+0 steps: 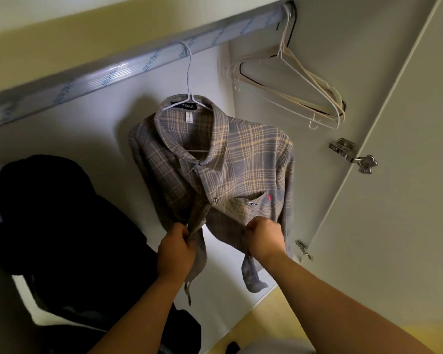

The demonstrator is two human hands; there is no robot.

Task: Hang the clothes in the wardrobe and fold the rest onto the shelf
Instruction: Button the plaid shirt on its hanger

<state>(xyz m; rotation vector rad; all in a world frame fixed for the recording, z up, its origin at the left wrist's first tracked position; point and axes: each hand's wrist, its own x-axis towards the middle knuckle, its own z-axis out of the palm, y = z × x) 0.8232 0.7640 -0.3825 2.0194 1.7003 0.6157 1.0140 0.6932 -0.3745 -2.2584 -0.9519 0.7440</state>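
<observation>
plaid shirt (228, 162) on hanger (189, 72), long axis running straight up from your fingers (183, 232). left hand (175, 249) pinches one front edge, right hand (262, 241) the other; edges apart between them, both hands equally near, probably closing next

A shiny metal hinge (353, 155) sits at mid right of the frame, with a smaller metal hinge (304, 249) lower down, nearer the centre. Yellow floor (253, 328) shows along the bottom, right of centre.
</observation>
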